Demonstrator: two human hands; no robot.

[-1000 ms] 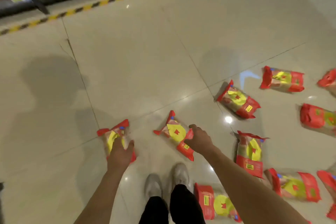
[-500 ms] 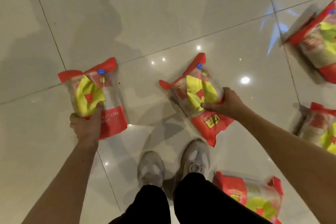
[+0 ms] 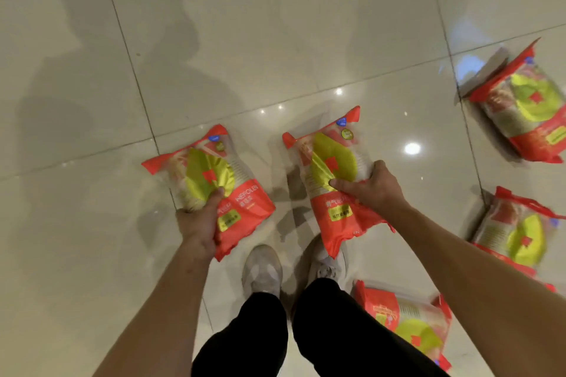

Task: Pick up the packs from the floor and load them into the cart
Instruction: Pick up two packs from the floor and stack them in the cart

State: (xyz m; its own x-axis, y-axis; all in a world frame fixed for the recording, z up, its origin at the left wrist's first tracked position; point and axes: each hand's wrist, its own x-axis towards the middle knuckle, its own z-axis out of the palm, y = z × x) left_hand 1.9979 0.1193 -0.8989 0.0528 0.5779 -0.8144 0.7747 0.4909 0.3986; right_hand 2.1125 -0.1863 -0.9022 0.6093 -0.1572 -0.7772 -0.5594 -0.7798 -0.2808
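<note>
Two red, clear and yellow packs hang above the tiled floor, one in each hand. My left hand (image 3: 200, 222) grips the left pack (image 3: 214, 180) at its lower left side. My right hand (image 3: 372, 188) grips the right pack (image 3: 332, 171) across its middle, thumb on the yellow label. Three more packs of the same kind lie on the floor: one at the upper right (image 3: 523, 107), one at the right edge (image 3: 517, 231), one by my right foot (image 3: 404, 324). No cart is in view.
Glossy beige floor tiles (image 3: 275, 24) stretch ahead and to the left. My two grey shoes (image 3: 263, 266) and black trouser legs stand at the bottom centre, directly below the held packs.
Both packs have come up off the floor and closer together in my hands. The view has tilted down, so the shelf and the far packs have left the frame.
</note>
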